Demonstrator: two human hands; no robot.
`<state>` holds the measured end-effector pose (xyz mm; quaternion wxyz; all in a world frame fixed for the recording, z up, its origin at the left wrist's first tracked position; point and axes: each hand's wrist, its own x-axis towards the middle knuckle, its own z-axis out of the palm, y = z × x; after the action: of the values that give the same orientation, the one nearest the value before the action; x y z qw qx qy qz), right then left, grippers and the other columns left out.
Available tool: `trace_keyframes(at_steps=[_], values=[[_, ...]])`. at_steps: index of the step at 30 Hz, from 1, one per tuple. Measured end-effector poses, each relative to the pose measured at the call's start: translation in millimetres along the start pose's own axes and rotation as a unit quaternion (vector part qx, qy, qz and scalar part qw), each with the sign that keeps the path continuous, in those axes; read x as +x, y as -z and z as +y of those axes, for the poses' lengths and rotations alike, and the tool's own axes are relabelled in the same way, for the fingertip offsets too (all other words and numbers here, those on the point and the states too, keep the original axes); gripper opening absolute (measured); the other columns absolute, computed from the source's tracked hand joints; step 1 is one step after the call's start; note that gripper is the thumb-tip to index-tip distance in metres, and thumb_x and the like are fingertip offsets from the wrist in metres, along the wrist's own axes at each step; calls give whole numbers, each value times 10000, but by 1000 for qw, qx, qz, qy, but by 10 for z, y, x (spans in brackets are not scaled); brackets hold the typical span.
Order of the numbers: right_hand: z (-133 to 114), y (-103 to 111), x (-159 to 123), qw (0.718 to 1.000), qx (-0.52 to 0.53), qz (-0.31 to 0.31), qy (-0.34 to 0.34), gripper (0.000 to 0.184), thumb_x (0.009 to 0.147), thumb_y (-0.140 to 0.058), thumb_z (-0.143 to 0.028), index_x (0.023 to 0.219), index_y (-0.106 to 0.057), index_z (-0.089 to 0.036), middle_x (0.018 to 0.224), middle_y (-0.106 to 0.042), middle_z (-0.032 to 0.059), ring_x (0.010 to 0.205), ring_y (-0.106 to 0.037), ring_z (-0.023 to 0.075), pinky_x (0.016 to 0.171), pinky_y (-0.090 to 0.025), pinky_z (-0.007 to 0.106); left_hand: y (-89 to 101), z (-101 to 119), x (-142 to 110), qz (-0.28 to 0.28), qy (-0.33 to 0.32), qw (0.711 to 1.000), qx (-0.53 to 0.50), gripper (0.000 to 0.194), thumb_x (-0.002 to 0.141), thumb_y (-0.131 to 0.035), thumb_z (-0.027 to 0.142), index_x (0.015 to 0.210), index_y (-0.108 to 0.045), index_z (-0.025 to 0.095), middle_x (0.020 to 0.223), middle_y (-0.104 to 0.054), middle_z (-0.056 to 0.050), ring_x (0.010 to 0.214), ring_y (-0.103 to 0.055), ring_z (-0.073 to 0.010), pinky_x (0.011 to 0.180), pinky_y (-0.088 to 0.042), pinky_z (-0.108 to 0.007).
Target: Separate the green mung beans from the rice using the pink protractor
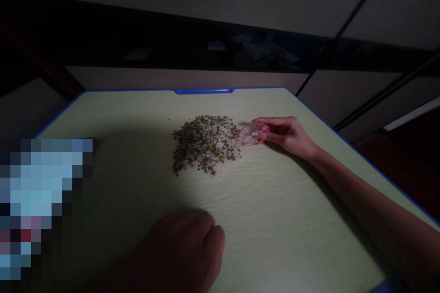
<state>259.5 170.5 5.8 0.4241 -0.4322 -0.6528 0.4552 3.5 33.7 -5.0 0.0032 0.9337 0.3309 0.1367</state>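
A heap of green mung beans mixed with white rice (206,144) lies on the pale table (275,219). My right hand (290,135) pinches a clear, pink-tinted plastic piece with a curved edge, which looks like a protractor (245,135), between thumb and fingers. Its curved edge touches the right side of the heap. Near the front, in shadow, my left hand (189,247) is curled into a fist and rests over the table, apart from the heap. Whether anything is inside that fist is hidden.
A blue rim with a raised blue grip (204,91) edges the table. At the left stands a bright, pixelated screen-like object (41,183). Behind the table are pale cabinet panels (192,78) with a dark glossy band. One stray bean (168,119) lies left of the heap.
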Motion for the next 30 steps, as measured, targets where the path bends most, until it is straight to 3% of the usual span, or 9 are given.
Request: trace_keyframes(at_steps=[11,15,22,30], values=[[-19,-1,-284,1000,16,3,-1,319,609,-733,-120,919,-723,-198,765,-714,8,602,-597,95,595,-502,237,117,21,34,-64,29,997,-29,161,704,-458,56,649,-491,204,609,-573,30,528,-492,-127,503,-337,-269],[-32,-7,-314,999,36,-6,-17,317,600,-741,-118,903,-726,-211,723,-705,-5,583,-588,84,566,-491,216,120,2,23,-49,20,998,-36,183,722,-428,55,623,-466,204,578,-544,33,488,-448,-122,483,-310,-278],[-45,38,-294,998,34,48,-13,310,583,-756,-145,887,-729,-201,711,-695,-1,589,-583,93,586,-499,241,104,-5,1,-27,15,999,-42,172,745,-419,65,659,-475,203,610,-552,31,519,-449,-121,510,-305,-276],[-33,37,-293,998,43,36,-29,313,591,-748,-114,889,-731,-208,691,-687,-19,589,-573,65,576,-471,193,60,6,-17,-16,15,999,-38,190,770,-393,66,657,-446,210,592,-528,39,494,-429,-118,502,-297,-271]])
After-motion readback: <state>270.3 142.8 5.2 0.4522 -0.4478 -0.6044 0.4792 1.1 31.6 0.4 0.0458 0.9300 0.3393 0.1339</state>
